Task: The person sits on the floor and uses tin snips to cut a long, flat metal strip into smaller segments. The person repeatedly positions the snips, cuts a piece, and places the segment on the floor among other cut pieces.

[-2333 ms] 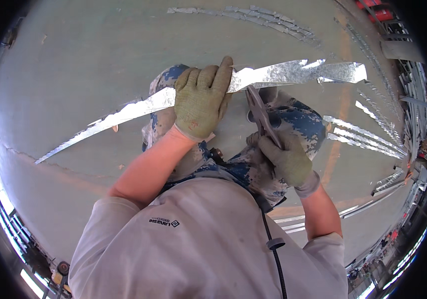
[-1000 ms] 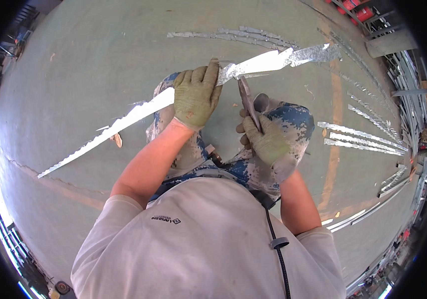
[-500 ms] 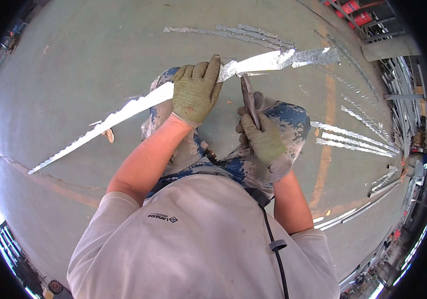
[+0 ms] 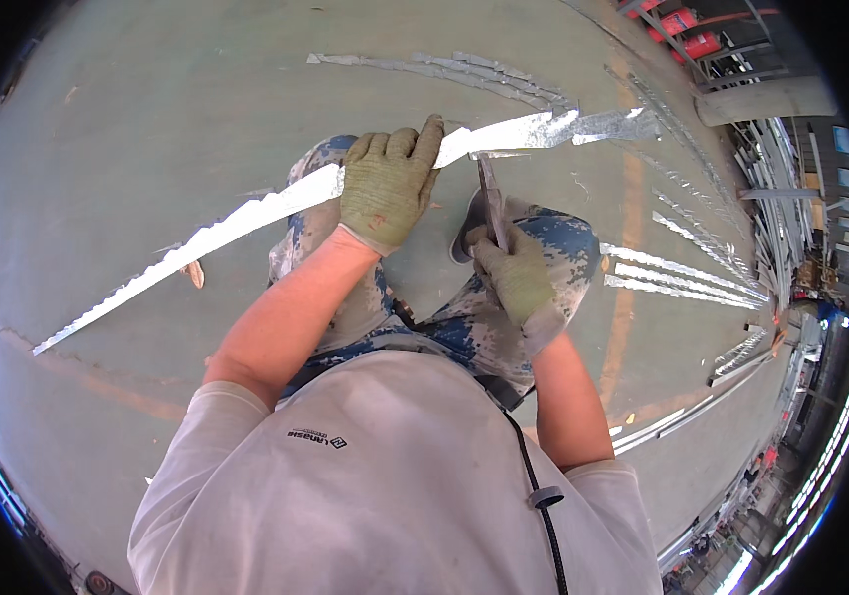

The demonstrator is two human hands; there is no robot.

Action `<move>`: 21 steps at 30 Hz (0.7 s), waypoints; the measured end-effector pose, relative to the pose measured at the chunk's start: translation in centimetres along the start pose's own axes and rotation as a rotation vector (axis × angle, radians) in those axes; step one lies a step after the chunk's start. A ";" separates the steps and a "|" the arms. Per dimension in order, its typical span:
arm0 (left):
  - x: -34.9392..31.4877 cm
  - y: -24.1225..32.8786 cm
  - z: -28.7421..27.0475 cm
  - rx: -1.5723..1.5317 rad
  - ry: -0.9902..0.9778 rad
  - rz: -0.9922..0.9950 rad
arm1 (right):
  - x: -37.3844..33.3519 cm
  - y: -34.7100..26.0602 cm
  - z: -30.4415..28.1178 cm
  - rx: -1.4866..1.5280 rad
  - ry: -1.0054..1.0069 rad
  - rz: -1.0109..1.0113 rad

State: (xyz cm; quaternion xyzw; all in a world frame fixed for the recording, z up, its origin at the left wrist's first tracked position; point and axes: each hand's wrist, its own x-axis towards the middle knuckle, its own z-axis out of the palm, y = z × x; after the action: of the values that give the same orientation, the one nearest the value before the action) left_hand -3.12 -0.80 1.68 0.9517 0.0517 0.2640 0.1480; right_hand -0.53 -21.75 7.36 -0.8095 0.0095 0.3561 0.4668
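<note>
A long, shiny sheet metal strip (image 4: 276, 203) with jagged edges stretches across in front of my knees, from the lower left to the upper right. My left hand (image 4: 390, 183), in an olive work glove, is closed over its middle. In my gloved right hand (image 4: 519, 283) is a pair of dark metal snips (image 4: 492, 203), gripped by the handles beside my right knee. The tips of the snips point up at the strip's near edge, just right of my left hand. A thin sliver of metal shows beside the tips. Whether the blades touch the strip I cannot tell.
More jagged metal strips (image 4: 444, 67) lie on the grey floor (image 4: 167, 129) beyond. Several bright strips (image 4: 682, 283) lie to the right. Farther right are a rack of metal lengths (image 4: 767, 188) and red cylinders (image 4: 677, 25). A dry leaf (image 4: 194, 275) lies near the strip.
My right hand's fingers have closed in, bringing the snips' spread handles together. The whole view has shifted slightly. My left hand keeps its place on the strip.
</note>
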 end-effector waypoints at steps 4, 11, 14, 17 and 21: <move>0.3 0.1 0.5 0.033 -0.082 0.003 | 2.1 1.9 -0.1 -0.263 0.115 -0.052; 0.8 0.5 2.9 0.155 -0.207 0.045 | 2.9 0.7 0.4 -0.651 0.320 -0.013; 1.4 0.8 3.9 0.143 -0.257 0.057 | 3.0 -0.2 1.2 -0.792 0.361 0.097; 1.3 0.7 5.8 0.141 -0.251 0.049 | 3.3 -0.9 2.0 -0.902 0.367 0.152; 2.0 0.8 6.0 0.117 -0.261 0.061 | 3.3 -1.6 2.0 -0.941 0.413 0.194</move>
State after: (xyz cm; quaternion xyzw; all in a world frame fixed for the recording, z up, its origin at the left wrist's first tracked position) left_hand 1.65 -2.72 -1.99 0.9861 0.0185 0.1388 0.0897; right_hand 1.40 -18.25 6.01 -0.9804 0.0152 0.1963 0.0058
